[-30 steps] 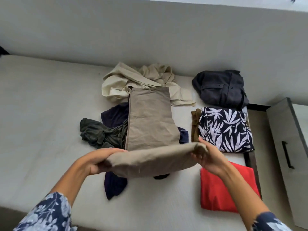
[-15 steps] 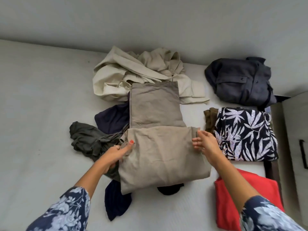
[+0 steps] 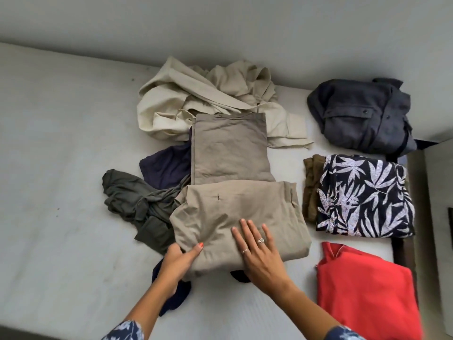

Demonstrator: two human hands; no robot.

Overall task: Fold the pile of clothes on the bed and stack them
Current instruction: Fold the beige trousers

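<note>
A tan garment [image 3: 230, 173] lies partly folded in the middle of the bed, its near half doubled over the far half. My left hand [image 3: 180, 257] grips its near left corner, thumb on top. My right hand [image 3: 257, 249] presses flat on the near fold with straight fingers. Under and beside it lie unfolded clothes: a cream garment [image 3: 196, 99], a dark olive one [image 3: 137, 204] and a navy one [image 3: 166, 165]. Folded pieces sit at the right: a dark grey shirt [image 3: 360, 116], a navy leaf-print piece [image 3: 365, 195] on an olive-brown one [image 3: 310, 190], and a red piece [image 3: 365, 293].
The pale bed sheet [image 3: 61, 168] stretches bare to the left. A grey wall [image 3: 220, 28] runs along the far side. A pale cabinet [image 3: 441, 217] with a dark handle stands past the bed's right edge.
The near end of the tan garment was lifted and folded away from me onto itself. Both hands then came back toward me: the right now lies flat on the fold, the left holds the near corner.
</note>
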